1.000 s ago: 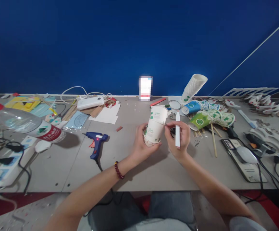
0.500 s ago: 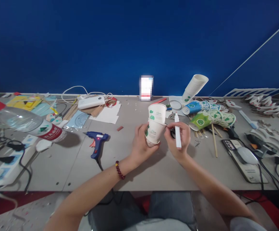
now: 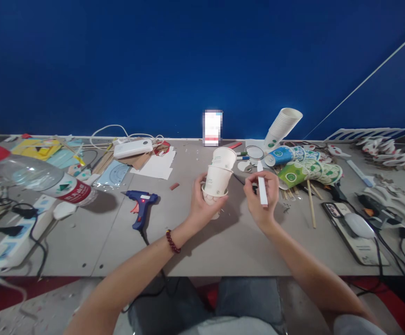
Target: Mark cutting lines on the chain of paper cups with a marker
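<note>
My left hand (image 3: 205, 203) is wrapped round the lowest part of several white paper cups (image 3: 219, 179), joined one into another in a slightly bent column. Their sides carry faint green print, and the lowest cup shows a reddish scalloped pattern, partly covered by my fingers. To the right, my right hand (image 3: 263, 197) grips a white marker pen (image 3: 262, 186) with a reddish end toward me. The pen's tip points left, a short gap away from the cups.
A blue hot glue gun (image 3: 141, 204) lies left of my hands, near a tipped plastic bottle (image 3: 45, 179). Right are decorated cup chains (image 3: 293, 174), a leaning cup stack (image 3: 282, 126) and a phone (image 3: 348, 237) under a white mouse (image 3: 360, 225). A lit screen (image 3: 212, 126) stands behind.
The cup column has turned in my left hand and moved slightly left, so its print faces differently. My right hand with the marker pen has drawn away to the right.
</note>
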Demonstrator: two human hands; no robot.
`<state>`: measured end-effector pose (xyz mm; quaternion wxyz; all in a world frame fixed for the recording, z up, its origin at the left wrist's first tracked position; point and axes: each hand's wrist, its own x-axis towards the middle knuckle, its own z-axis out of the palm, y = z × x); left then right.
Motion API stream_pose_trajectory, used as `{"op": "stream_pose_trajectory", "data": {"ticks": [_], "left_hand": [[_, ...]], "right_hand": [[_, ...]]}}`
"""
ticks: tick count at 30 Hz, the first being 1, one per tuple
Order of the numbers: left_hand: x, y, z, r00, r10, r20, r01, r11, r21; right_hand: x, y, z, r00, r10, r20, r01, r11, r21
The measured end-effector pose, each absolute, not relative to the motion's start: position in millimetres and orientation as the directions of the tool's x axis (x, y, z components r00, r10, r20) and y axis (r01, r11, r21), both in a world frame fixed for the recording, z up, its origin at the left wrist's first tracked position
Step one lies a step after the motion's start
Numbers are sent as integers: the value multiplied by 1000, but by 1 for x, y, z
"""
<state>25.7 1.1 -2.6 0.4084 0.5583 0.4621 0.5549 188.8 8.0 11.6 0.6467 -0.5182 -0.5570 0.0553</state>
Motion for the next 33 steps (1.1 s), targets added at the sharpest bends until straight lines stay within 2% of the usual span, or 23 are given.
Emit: {"op": "stream_pose_trajectory", "data": {"ticks": [5,9,12,17,19,21,24,30,33], "left_hand": [[23,9,-3,-62,997,49,-246,-63,967],[22,14,-3,-10,991,-130,-517,106,849],[22,17,-1,-8,986,-169,-637,125,761],[20,20,5,-7,965,-264,-740,172,650],[18,21,6,7,955,-297,-741,205,640],[17,22,7,9,952,-307,-737,214,641],[16,23,7,8,953,-303,-734,211,646],[19,21,3,-27,963,-269,-726,166,667],[20,19,0,-88,981,-172,-653,73,754]], "right_hand": [[197,16,9,422,653,629,445,455,-771],[208,26,-1,443,675,590,361,469,-807],[216,36,-10,504,685,527,308,427,-850],[231,59,-27,672,697,249,15,324,-946],[238,68,-31,723,686,82,-149,270,-951],[245,75,-33,764,645,-12,-236,262,-936],[250,79,-32,772,636,6,-236,295,-926],[239,66,-24,635,754,167,-140,324,-936],[228,53,-15,568,738,365,94,382,-919]]}}
